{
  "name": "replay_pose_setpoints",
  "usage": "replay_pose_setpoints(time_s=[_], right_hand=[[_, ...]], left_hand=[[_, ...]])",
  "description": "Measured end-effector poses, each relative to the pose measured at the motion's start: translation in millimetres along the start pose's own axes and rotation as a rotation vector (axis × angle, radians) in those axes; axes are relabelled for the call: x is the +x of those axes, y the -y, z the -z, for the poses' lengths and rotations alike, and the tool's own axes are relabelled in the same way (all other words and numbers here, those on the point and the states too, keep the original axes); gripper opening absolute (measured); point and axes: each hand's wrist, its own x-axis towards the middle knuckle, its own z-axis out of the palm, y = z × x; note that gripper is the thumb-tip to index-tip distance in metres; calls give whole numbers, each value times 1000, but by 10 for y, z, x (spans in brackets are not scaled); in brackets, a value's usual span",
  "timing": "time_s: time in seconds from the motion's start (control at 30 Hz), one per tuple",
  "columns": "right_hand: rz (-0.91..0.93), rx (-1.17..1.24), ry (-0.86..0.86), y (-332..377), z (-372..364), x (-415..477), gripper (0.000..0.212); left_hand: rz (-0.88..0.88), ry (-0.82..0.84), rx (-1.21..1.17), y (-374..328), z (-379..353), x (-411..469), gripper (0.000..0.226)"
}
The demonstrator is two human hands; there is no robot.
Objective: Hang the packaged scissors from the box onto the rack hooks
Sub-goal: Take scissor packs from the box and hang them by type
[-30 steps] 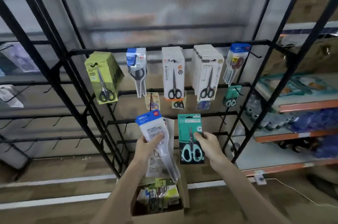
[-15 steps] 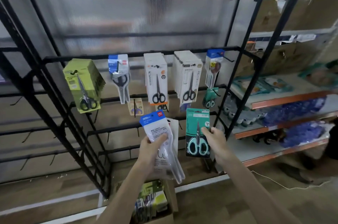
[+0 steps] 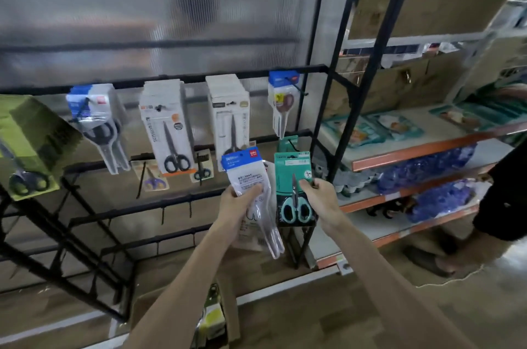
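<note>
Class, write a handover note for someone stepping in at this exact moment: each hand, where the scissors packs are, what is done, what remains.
Left hand grips a clear plastic scissors pack with a blue header.
Right hand pinches a teal card pack of teal-handled scissors, held up just below a matching teal pack hanging on the black metal rack.
Done: several rack hooks carry packs.
Left: hang both held packs; more packs lie in the brown cardboard box on the floor.

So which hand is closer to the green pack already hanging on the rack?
Right. The right hand holds a teal scissors pack just under the hanging green pack; the left hand, gripping a blue-topped pack, is below and further left.
</note>
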Motion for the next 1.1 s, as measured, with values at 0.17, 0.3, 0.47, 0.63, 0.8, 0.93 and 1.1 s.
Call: replay_pose_setpoints(time_s=[0.17, 0.3, 0.47, 0.63, 0.8, 0.93, 1.1], right_hand=[[3, -16, 79, -147, 364, 735, 14], [37, -48, 115, -256, 508, 1151, 14], [-1, -84, 105, -501, 477, 1618, 19], [-60, -197, 89, -627, 313, 2143, 19], [-83, -286, 62, -748, 120, 2618, 21], [-112, -291, 49, -896, 37, 2822, 22], [-141, -299, 97, -935, -35, 3031, 21]], left_hand=[[10, -70, -30, 130, -498, 413, 15], [28, -116, -30, 281, -697, 611, 22], [53, -142, 6, 481, -889, 768, 25], [-30, -127, 103, 660, -973, 990, 25], [-30, -160, 90, 740, -1097, 1222, 15], [-22, -200, 93, 763, -1166, 1400, 7], [-30, -218, 76, 720, -1226, 1549, 14]])
